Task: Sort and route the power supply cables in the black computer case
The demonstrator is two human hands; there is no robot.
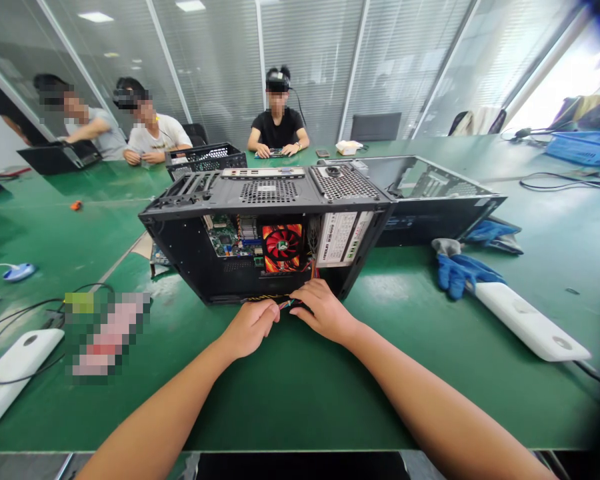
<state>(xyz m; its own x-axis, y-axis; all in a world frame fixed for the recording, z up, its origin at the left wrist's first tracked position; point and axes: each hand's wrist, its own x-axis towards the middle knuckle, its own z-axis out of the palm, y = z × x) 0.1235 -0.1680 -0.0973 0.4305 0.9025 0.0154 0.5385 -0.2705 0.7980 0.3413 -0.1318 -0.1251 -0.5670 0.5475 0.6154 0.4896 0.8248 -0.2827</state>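
A black computer case (190,260) lies on the table in front of me with its side open toward me. Inside it I see a green motherboard (223,235), a red and black cooling fan (282,247) and a white-labelled power supply (341,238). Thin coloured cables (286,304) come out over the case's near edge. My left hand (254,325) is closed on these cables, thumb and fingers pinched together. Just to the right, my right hand (325,310) curls over the same bundle at the edge, its fingers bent around it.
Behind on the right stands another case (430,220). Blue work gloves (463,273) and a white power strip (530,320) lie to the right; another white strip (20,367) is at left. Several people sit across the green table (380,400).
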